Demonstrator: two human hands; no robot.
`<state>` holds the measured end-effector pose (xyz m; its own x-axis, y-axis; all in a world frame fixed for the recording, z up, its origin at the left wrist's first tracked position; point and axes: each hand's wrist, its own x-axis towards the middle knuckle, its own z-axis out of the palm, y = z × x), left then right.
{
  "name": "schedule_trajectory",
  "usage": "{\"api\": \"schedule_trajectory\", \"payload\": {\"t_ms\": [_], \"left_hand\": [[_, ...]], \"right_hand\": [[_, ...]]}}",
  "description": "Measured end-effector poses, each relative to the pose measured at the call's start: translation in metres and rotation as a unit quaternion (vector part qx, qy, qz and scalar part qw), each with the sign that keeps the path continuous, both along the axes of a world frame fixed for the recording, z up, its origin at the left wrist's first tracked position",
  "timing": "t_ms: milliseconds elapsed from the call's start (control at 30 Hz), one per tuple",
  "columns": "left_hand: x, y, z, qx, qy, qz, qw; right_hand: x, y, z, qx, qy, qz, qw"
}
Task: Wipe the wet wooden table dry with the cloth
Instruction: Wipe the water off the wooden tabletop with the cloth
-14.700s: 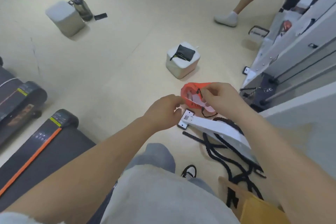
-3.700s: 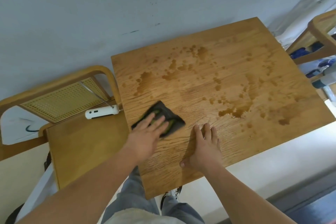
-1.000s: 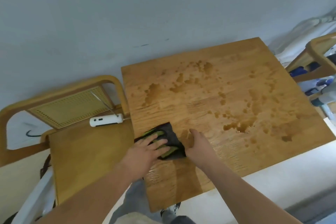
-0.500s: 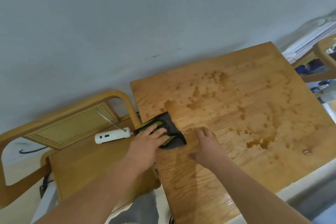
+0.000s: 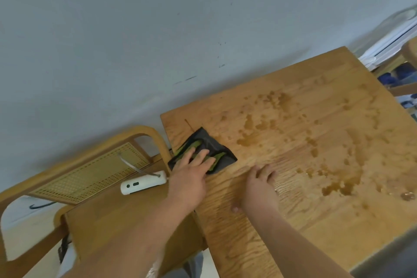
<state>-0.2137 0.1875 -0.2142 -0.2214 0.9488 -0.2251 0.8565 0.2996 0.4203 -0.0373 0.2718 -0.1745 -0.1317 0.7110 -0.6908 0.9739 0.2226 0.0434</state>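
Hands: left hand [image 5: 190, 172] flat, pressing dark cloth [image 5: 203, 153] at tabletop [image 5: 259, 244] far-left corner; right hand [image 5: 259, 187] spread on bare wood. Progress: early; puddles [image 5: 338, 187] remain centre and right.

Grained wood, soft cloth

The desk [image 5: 304, 187] is varnished wood with glossy wet patches; the cloth [image 5: 209, 145] is matt dark fabric with green; the chair [image 5: 90, 214] back is woven cane.

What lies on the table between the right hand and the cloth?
In the head view, only bare wood of the table lies between the right hand and the cloth; no object.
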Motion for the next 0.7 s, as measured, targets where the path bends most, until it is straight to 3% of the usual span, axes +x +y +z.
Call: {"api": "schedule_trajectory", "payload": {"t_ms": [133, 200, 267, 333, 400, 467, 533, 600, 667, 700], "left_hand": [[-0.052, 0.0, 0.011, 0.0, -0.02, -0.26, 0.965], [-0.086, 0.018, 0.016, -0.044, -0.018, -0.294, 0.955], [-0.102, 0.038, 0.018, -0.044, -0.01, -0.212, 0.976], [-0.099, 0.054, 0.017, -0.017, -0.043, -0.065, 0.997], [-0.076, 0.061, 0.018, 0.005, -0.076, 0.062, 0.995], [-0.047, 0.056, 0.017, 0.019, -0.073, 0.076, 0.994], [-0.035, 0.043, 0.013, 0.028, -0.056, -0.057, 0.996], [-0.054, 0.042, 0.011, 0.012, -0.07, -0.213, 0.975], [-0.082, 0.055, 0.008, 0.01, -0.048, -0.267, 0.962], [-0.092, 0.064, 0.007, 0.01, -0.024, -0.247, 0.969]], "right_hand": [[0.002, 0.0, -0.002, 0.01, 0.008, -0.011, 1.0], [0.006, 0.001, -0.002, 0.01, 0.016, -0.017, 1.0], [0.005, 0.001, -0.002, 0.015, 0.024, -0.027, 0.999], [0.006, 0.0, -0.003, 0.017, 0.031, -0.032, 0.999], [0.01, -0.003, -0.005, 0.017, 0.038, -0.036, 0.998], [0.013, -0.004, -0.008, 0.02, 0.044, -0.04, 0.998], [0.012, -0.003, -0.009, 0.019, 0.043, -0.043, 0.998], [0.009, 0.0, -0.008, 0.012, 0.039, -0.046, 0.998], [0.006, 0.002, -0.006, 0.005, 0.034, -0.042, 0.999], [0.006, 0.003, -0.006, 0.003, 0.031, -0.042, 0.999]]}}
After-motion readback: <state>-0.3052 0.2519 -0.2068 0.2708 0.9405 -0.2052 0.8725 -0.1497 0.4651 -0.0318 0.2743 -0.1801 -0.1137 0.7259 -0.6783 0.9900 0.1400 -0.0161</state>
